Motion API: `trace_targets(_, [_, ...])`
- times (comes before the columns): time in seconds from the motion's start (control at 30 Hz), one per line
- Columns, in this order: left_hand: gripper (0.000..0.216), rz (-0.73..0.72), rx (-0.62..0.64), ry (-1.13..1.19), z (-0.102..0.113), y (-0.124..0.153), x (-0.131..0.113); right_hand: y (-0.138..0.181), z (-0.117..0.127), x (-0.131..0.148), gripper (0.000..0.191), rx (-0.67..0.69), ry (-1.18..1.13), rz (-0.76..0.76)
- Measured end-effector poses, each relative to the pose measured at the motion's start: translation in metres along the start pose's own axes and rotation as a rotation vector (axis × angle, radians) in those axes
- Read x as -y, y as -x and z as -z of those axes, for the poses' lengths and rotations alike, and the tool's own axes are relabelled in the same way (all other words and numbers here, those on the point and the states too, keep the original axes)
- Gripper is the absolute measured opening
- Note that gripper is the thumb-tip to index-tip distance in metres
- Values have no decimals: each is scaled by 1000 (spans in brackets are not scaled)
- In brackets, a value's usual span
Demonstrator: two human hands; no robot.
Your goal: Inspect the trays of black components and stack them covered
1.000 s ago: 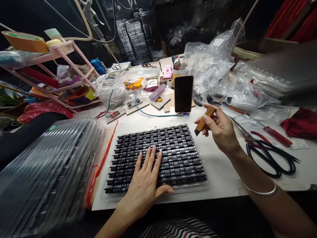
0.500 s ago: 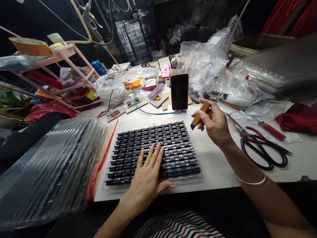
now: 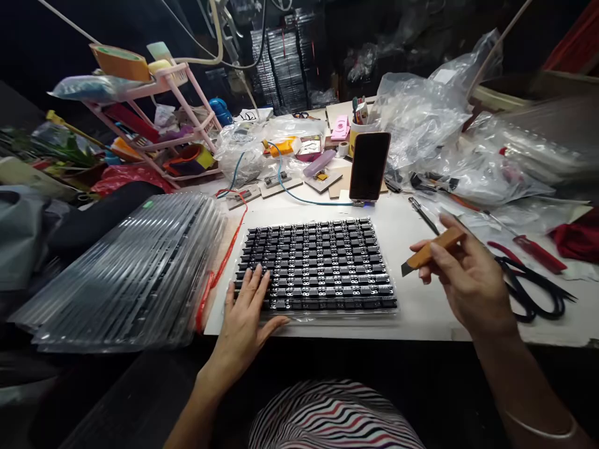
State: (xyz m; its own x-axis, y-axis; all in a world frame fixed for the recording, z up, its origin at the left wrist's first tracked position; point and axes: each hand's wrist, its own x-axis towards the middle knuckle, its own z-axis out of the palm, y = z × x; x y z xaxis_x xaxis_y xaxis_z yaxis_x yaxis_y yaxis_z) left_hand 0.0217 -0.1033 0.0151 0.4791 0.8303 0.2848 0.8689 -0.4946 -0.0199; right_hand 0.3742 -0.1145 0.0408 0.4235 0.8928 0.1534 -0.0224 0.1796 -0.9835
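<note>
A clear plastic tray (image 3: 390,312) packed with rows of small black parts (image 3: 322,262) lies on the white table in front of me. My left hand (image 3: 246,318) rests flat on the tray's near left corner, fingers stretched out. To the right of the tray my right hand (image 3: 461,274) is raised above the table. It is closed round a small wooden-handled tool (image 3: 433,249) with a dark tip pointing left toward the tray.
A tall stack of clear trays (image 3: 131,274) leans at the left. A phone (image 3: 369,165) stands upright behind the tray. Black scissors (image 3: 533,293) and a red-handled tool (image 3: 533,252) lie at the right. Plastic bags (image 3: 421,118) and a pink rack (image 3: 159,118) crowd the back.
My left hand has slid from the tray's middle to its near left corner. My right hand with the tool has moved right and nearer to me. The view has shifted left.
</note>
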Motion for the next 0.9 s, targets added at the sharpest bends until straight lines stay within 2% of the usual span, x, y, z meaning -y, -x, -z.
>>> trace_targets(0.13, [80,64,-50,-1,-3,14,19,26,-5,-21,51,-182,-92,-35])
trace_targets(0.27, [76,95,-70,1,-6,25,37,33,-8,-36,44,-394,-148,-40])
trace_targets(0.37, [75,118,-68,32,-7,32,47,33,-6,-40,43,-423,-110,-49])
trace_targets(0.63, [77,186,-34,248,-11,38,50,47,13,-40,32,-200,292,-90])
trace_targets(0.77, [76,198,-63,307,-14,37,47,59,19,-33,35,95,634,-150])
trace_targets(0.83, [76,196,-95,310,-15,36,46,62,20,-29,37,256,701,-149])
trace_targets(0.9, [75,195,-119,313,-16,34,45,64,19,-28,40,340,740,-131])
